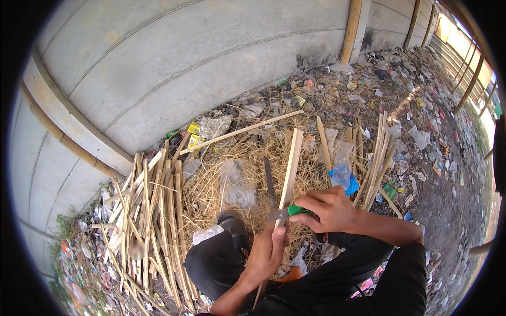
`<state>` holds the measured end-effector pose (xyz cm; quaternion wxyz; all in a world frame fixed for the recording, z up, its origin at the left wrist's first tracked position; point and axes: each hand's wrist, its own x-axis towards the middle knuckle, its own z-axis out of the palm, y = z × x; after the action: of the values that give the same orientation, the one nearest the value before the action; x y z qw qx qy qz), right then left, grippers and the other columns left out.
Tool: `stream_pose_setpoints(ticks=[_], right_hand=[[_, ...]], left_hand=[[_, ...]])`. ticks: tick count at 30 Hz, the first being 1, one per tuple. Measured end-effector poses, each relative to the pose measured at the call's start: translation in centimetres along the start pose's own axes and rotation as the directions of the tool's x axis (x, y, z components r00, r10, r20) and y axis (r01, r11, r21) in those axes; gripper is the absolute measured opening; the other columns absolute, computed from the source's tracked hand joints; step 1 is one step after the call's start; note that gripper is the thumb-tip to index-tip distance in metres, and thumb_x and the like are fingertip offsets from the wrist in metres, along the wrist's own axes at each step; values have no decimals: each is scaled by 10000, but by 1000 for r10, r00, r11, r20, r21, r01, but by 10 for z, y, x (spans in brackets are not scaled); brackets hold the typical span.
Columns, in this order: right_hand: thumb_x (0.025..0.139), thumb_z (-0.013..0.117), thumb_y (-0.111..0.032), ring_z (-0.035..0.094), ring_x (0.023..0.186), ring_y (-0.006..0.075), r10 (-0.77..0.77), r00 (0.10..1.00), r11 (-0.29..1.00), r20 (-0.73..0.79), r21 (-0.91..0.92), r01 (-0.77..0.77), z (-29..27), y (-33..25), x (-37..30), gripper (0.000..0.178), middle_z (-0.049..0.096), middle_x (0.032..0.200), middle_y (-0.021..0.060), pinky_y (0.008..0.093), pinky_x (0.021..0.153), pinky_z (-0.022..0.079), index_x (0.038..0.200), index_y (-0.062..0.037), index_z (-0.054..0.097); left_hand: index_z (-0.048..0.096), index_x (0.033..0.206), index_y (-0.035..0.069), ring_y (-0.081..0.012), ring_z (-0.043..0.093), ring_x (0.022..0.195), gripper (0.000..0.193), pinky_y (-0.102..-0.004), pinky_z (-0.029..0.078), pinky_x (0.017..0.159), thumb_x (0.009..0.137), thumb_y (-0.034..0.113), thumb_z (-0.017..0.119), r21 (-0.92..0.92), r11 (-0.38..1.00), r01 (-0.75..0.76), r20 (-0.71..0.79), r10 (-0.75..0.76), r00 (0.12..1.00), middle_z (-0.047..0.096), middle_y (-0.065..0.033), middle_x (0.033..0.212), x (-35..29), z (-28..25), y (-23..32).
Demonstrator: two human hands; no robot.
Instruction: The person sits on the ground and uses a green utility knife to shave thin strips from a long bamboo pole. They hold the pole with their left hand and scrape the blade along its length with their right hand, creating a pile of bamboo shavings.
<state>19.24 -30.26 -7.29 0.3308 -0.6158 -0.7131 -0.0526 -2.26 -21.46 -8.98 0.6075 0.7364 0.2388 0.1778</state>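
Note:
My left hand (265,254) is closed around the lower part of a pale bamboo strip (291,169), which slants up and away from me. In my right hand (332,208) is a knife with a green handle (298,210), the fingers wrapped round it. Its grey blade (277,215) lies across the strip, just above my left thumb. A long dark metal blade (270,181) lies just left of the strip, over the shavings; its lower end is partly hidden.
Many split bamboo strips (153,231) are piled at my left, and a smaller bundle (377,158) lies at the right. Curled shavings (211,181) cover the ground ahead. Beyond stands a grey concrete wall (211,47). Plastic litter (420,138) is scattered around, with a blue wrapper (345,180) nearby.

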Motion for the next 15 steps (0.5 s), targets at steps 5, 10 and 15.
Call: stream_pose_setpoints(ticks=[5,10,15], right_hand=[[964,787,-419,672,538,187,-40,998,998,-44,-49,38,-1,8,2,303,691,748,10,323,466,507,1037,-132,722],[951,810,-359,689,567,215,32,988,996,-148,-83,-44,-14,22,11,261,733,805,31,336,487,512,1001,-116,730],[963,802,-326,710,599,257,89,962,986,-259,-112,-122,-29,48,24,251,747,834,50,370,508,522,1024,-95,726]], left_hand=[[576,1123,-39,-252,652,642,424,-407,521,628,1184,347,411,20,1000,17,-2,-17,1000,608,-138,711,-2,1,0],[574,1094,-19,-243,657,641,394,-407,522,625,1185,329,412,44,999,22,15,-23,1000,613,-139,710,-5,0,0],[572,1076,-16,-252,653,634,373,-416,511,616,1184,307,422,40,999,14,37,-16,999,602,-140,693,-7,-2,7]])
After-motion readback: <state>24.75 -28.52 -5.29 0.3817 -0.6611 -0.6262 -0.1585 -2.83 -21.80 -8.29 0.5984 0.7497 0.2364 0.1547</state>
